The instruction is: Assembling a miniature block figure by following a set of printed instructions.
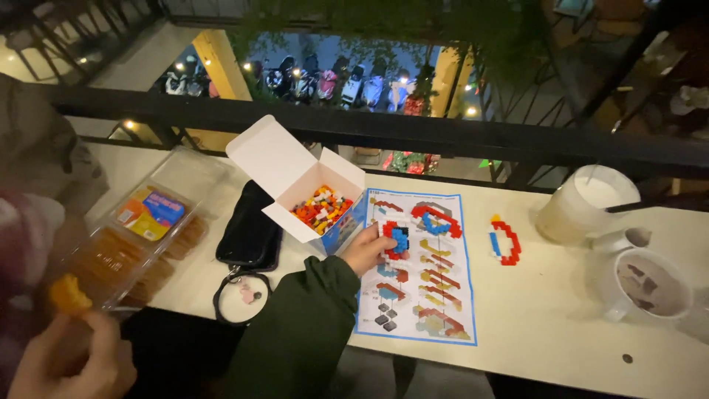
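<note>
A small red, white and blue brick-built piece [396, 240] is pinched in the green-sleeved right hand [367, 250], held just right of the open white cardboard box of mixed colourful bricks [319, 208] and over the printed instruction sheet [417, 270]. The left hand [70, 358], well off to the left of the box, is closed on an orange snack bit [68, 294]. The red and blue curved assembly [505, 241] is parked right of the box, past the sheet, long axis running away from the person, so the right hand is nearer.

A white box [295, 174] holds red, orange and yellow bricks [320, 209]; the blue-bordered instruction sheet [425, 295] shows red, blue and grey builds; a red, blue and white brick piece [505, 241] lies on the cream table [561, 310]; the sleeve [303, 325] is dark green
</note>
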